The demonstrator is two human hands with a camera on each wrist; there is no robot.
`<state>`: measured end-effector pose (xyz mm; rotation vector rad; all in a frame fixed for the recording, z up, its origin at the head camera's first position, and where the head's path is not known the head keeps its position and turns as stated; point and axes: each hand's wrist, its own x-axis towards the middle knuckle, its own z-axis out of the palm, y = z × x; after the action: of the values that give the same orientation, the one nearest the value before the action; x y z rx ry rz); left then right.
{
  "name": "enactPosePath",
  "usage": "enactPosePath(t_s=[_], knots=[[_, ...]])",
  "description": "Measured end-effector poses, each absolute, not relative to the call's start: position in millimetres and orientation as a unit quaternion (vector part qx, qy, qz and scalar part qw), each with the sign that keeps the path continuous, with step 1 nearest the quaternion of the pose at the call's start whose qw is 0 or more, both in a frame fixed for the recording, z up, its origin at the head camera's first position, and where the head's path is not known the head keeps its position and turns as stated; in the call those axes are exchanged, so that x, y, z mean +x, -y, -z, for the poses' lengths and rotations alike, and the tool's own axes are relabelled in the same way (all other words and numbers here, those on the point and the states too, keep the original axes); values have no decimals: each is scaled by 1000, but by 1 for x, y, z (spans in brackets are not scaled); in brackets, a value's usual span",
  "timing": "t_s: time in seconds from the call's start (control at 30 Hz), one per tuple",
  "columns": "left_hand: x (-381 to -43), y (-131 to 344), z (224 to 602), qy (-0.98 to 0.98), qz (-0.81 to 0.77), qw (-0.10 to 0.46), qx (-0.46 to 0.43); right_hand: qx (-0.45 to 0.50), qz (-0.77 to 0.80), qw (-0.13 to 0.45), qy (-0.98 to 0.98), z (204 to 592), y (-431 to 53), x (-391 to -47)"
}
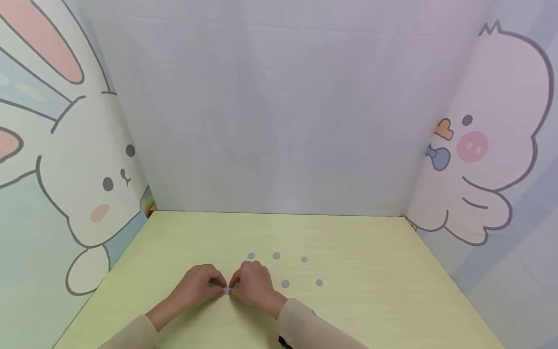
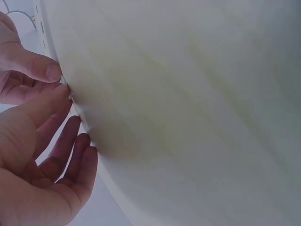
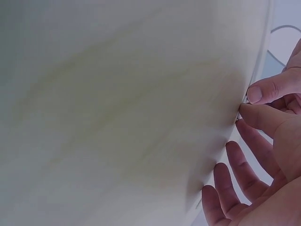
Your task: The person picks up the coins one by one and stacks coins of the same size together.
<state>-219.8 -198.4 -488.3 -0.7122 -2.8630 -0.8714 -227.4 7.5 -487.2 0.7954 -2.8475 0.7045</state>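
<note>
Both hands meet over a small grey coin-like disc at the front left of the pale yellow table. My left hand pinches its left side between thumb and forefinger. From the other side, my right hand grips it the same way, wrist bent inward. Fingertips of both hands cover most of the disc. In the left wrist view, the left hand has its thumb and fingertips down at the tabletop. The right wrist view shows the right hand with its other fingers spread along the surface.
Several more grey discs lie flat beyond and right of the hands, among them a far one, a near one and a right one. A plain pale curtain stands behind the table, with cartoon-printed panels on both sides.
</note>
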Motion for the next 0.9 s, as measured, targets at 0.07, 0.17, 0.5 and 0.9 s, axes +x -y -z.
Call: enactPosePath(t_s=[0.07,0.17,0.5,0.9], knots=[[-220,199,489,930,282,34,-234,262,-230,51,936,487,-8,-227],[-220,198,489,929,280,34,-238,266,-229,45,936,486,-11,-227],[-217,197,483,936,286,9,-205,242,-262,36,934,475,-38,-238],[-215,198,485,936,292,9,-198,242,-284,28,928,470,-85,-262]])
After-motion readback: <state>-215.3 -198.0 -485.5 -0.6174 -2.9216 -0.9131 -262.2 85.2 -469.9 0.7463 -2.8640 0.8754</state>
